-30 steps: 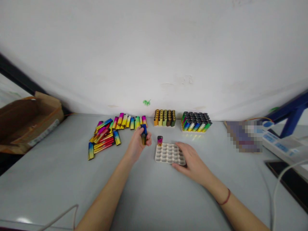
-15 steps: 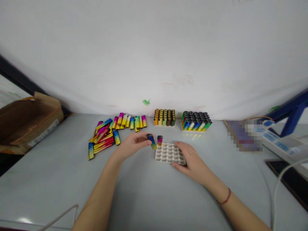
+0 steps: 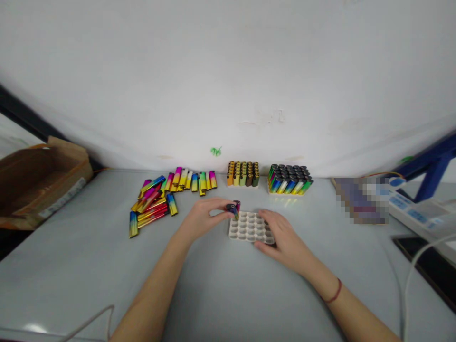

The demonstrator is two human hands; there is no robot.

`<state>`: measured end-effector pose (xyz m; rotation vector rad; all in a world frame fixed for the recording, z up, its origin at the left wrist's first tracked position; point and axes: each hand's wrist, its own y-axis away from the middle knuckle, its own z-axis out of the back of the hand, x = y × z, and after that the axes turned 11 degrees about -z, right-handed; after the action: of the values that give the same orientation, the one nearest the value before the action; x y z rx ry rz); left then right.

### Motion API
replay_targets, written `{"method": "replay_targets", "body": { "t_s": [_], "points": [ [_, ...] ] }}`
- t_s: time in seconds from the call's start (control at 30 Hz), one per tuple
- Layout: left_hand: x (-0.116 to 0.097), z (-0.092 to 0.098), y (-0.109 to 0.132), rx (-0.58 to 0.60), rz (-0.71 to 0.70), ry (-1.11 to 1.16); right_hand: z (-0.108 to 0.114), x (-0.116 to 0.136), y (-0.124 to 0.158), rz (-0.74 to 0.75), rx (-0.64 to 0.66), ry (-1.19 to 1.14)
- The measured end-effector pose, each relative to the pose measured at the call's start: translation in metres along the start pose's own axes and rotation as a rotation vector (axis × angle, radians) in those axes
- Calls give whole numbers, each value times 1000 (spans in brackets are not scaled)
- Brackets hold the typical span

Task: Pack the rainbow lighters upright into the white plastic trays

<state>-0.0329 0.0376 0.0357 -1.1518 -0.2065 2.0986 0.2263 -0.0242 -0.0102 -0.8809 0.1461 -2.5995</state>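
Note:
Pinched between the fingertips of my left hand (image 3: 204, 217) is a blue lighter (image 3: 233, 209) with a dark top. It is at the far left corner of a white tray (image 3: 251, 227) with rows of round-edged pockets. Just behind it, a magenta lighter (image 3: 237, 204) stands upright in the tray's corner, partly hidden. My right hand (image 3: 285, 237) grips the tray's right side, thumb at the near edge and fingers at the far edge. To the left lies a loose pile of shiny multicoloured lighters (image 3: 153, 202).
Against the wall stand a tray of yellow, green and brown lighters (image 3: 243, 174) and a tray of black-topped lighters (image 3: 290, 180). A cardboard box (image 3: 46, 185) is at the left. On the right are a white device (image 3: 416, 211), a dark flat object (image 3: 427, 266) and a cable (image 3: 408, 280).
My left hand has moved right with the blue lighter, bringing it over the tray's far left corner beside the magenta one. My right hand has stayed on the tray.

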Motion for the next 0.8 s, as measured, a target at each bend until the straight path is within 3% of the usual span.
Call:
{"method": "replay_targets", "body": {
  "t_s": [0.2, 0.8],
  "points": [
    [-3, -3, 2, 27, 93, -2, 1, 1, 0, -3, 10, -3],
    [-4, -6, 1, 21, 52, -38, 2, 1, -1, -8, 21, 7]
  ]
}}
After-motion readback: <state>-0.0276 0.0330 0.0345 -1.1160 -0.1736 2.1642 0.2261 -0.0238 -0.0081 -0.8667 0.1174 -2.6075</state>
